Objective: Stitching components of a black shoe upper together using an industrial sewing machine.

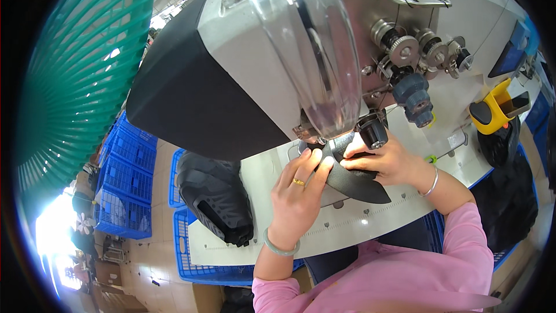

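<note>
A curved black shoe upper piece [360, 186] lies on the white bed of a sewing machine [243, 52], under its needle area. My left hand [296, 191] presses its bunched fingertips onto the left part of the piece, close to the needle. Thumb and fingers of my right hand [389, 161] pinch the piece from the right. The machine head hides the needle tip and part of the right fingers. Left of my left hand, a stack of black shoe uppers [215, 200] rests on the machine table [260, 243].
Blue crates [124, 188] are stacked on the floor at left, with another blue crate [191, 266] below the table edge. A green fan guard [81, 69] rises at upper left. To the right are a yellow holder [491, 115] and black material [501, 203].
</note>
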Tool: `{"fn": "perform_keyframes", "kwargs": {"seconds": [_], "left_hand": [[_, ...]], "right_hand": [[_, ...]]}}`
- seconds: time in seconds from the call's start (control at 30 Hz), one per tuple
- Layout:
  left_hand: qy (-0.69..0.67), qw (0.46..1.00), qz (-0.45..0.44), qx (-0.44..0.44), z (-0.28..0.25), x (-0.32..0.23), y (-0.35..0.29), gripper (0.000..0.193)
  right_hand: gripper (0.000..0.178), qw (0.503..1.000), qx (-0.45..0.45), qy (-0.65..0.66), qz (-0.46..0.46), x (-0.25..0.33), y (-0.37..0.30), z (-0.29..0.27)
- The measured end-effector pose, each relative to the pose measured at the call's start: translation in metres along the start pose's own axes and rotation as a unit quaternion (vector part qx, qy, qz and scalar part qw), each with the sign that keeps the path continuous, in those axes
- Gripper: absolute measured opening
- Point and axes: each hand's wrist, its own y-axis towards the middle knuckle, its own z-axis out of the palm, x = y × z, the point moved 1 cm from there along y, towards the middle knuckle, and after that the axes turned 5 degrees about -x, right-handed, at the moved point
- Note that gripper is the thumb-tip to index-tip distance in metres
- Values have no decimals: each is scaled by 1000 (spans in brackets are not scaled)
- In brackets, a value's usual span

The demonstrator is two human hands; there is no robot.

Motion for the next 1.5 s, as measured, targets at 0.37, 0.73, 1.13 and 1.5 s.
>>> {"fn": "perform_keyframes", "kwargs": {"seconds": [0.37,0.73,1.13,1.5], "left_hand": [[47,999,12,10,0,-3,10,33],[54,998,22,12,0,0,19,31],[-19,996,-79,-41,6,-3,11,30],[37,998,-57,-5,4,-10,12,38]], "right_hand": [[34,998,-37,46,5,-9,7,1],[36,1000,-19,0,-18,-8,20,-8],[39,996,39,-51,56,9,23,-13],[46,998,26,-32,54,5,19,-14]]}}
